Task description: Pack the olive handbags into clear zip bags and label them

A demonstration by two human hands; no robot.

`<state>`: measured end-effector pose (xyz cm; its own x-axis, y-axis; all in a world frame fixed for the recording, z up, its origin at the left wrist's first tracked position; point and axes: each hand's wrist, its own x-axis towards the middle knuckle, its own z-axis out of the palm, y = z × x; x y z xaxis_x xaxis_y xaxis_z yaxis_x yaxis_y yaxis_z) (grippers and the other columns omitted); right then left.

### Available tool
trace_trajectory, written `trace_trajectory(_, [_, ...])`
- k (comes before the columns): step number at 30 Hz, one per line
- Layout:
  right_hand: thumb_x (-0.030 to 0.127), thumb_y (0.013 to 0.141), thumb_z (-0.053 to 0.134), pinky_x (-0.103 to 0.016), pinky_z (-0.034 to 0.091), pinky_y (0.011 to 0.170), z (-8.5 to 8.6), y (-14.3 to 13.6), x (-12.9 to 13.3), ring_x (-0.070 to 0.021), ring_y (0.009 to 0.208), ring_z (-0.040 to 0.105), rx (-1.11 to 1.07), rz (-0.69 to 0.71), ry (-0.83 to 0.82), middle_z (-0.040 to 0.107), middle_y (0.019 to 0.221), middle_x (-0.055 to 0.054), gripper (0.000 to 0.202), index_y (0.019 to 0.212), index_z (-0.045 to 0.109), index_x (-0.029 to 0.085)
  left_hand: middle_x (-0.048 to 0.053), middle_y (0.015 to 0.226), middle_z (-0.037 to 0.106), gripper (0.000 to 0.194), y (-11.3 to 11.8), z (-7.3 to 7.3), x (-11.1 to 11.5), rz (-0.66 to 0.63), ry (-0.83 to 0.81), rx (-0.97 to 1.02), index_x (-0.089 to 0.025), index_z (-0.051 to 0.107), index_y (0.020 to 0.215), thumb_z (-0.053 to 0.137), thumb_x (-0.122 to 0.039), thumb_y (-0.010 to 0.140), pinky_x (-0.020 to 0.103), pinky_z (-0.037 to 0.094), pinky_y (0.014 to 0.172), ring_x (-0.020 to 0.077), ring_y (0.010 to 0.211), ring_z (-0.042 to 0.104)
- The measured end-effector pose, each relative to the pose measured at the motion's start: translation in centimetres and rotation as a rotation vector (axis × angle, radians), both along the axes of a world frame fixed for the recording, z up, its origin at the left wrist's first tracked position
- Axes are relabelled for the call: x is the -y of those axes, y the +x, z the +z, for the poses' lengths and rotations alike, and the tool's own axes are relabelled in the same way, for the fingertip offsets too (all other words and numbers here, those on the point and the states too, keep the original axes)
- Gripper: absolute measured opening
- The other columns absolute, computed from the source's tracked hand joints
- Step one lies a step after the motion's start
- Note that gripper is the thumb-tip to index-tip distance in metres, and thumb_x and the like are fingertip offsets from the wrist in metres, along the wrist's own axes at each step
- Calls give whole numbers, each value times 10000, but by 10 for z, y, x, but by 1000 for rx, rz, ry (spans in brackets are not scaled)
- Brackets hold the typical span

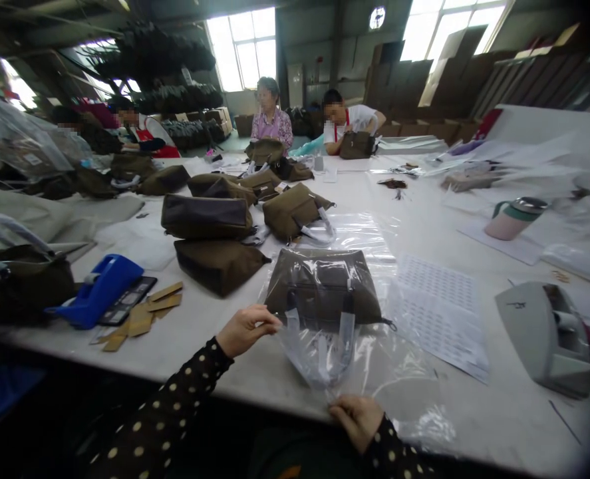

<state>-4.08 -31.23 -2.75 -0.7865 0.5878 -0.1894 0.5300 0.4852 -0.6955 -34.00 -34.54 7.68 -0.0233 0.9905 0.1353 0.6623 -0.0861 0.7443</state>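
Observation:
An olive-brown handbag (319, 286) lies inside a clear plastic bag (399, 372) on the table in front of me. Its wrapped handles (345, 339) point toward me. My left hand (249, 327) pinches the left edge of the plastic between thumb and fingers. Close to the table's front edge, my right hand (358, 418) has its fingers closed on the near edge of the same plastic bag. The plastic stretches between both hands and spreads out flat to the right.
More olive handbags (207, 216) are piled beyond and to the left. A blue tape dispenser (102, 286) and cardboard pieces (142, 316) lie left. To the right are a printed sheet (439, 306), a grey tape dispenser (549, 339) and a pink tumbler (514, 218). Co-workers (352, 123) work across the table.

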Motion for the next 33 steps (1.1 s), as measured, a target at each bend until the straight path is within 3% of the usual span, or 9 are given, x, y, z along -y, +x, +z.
trace_trajectory(6, [545, 754, 488, -245, 381, 456, 0, -7, 9, -134, 446, 507, -37, -213, -616, 538, 471, -7, 465, 513, 609, 166, 42, 747, 622, 126, 50, -20, -61, 238, 210, -475, -187, 631, 739, 633, -311, 759, 346, 438, 753, 199, 768, 559])
trace_trajectory(10, [534, 743, 503, -205, 272, 349, -1, -8, 8, -86, 347, 401, 47, -279, -716, 459, 428, 15, 446, 532, 595, 152, 71, 734, 572, 170, 90, -54, -61, 409, 230, -476, -148, 596, 752, 492, -239, 850, 347, 451, 699, 204, 735, 543])
trace_trajectory(13, [482, 766, 490, -176, 229, 326, 3, -7, 4, -74, 335, 410, 79, -224, -726, 426, 417, 28, 406, 551, 599, 156, 97, 917, 588, 181, 120, -73, -51, 505, 237, -469, -142, 602, 926, 444, -209, 869, 372, 435, 825, 217, 909, 536])
trace_trajectory(19, [332, 712, 557, -176, 344, 393, 13, 13, 11, -107, 444, 523, -76, -80, -715, 557, 525, 22, 205, 777, 688, 189, 112, 1299, 441, 422, 149, -89, -51, 545, 259, -575, -188, 458, 1270, 469, -211, 848, 462, 315, 998, 295, 1250, 323])
trace_trajectory(22, [328, 629, 637, -219, 410, 476, 18, 66, -19, -128, 511, 531, -263, -242, -543, 612, 572, 3, 200, 751, 708, 186, 122, 1320, 421, 423, 147, -90, -55, 543, 264, -590, -188, 464, 1274, 458, -235, 854, 498, 259, 1029, 317, 1280, 280])
trace_trajectory(26, [571, 557, 630, -231, 361, 409, 48, 197, -116, -90, 432, 410, -504, -1176, -38, 581, 565, -25, 459, 715, 655, 142, 134, 1376, 357, 478, 139, -98, -62, 492, 301, -530, -193, 374, 1339, 409, -295, 873, 540, 207, 1044, 335, 1311, 225])
trace_trajectory(27, [620, 553, 595, -223, 337, 396, 59, 232, -141, -81, 432, 383, -503, -1299, 53, 560, 581, -14, 544, 798, 641, 136, 127, 1384, 352, 490, 137, -101, -64, 475, 324, -504, -208, 334, 1359, 384, -302, 881, 545, 200, 1046, 332, 1317, 218])
trace_trajectory(30, [662, 628, 482, -210, 266, 364, 83, 307, -202, -65, 402, 310, -430, -1438, 154, 474, 535, 21, 613, 868, 628, 117, 81, 1380, 381, 517, 132, -105, -64, 456, 372, -404, -262, 212, 1401, 316, -287, 895, 532, 213, 1056, 293, 1318, 243])
trace_trajectory(33, [623, 694, 445, -220, 233, 345, 86, 324, -237, -70, 359, 282, -310, -1381, 104, 420, 443, 29, 541, 732, 662, 129, 5, 1382, 384, 523, 130, -105, -63, 509, 337, -329, -332, 175, 1398, 304, -275, 894, 505, 262, 1058, 252, 1299, 298])
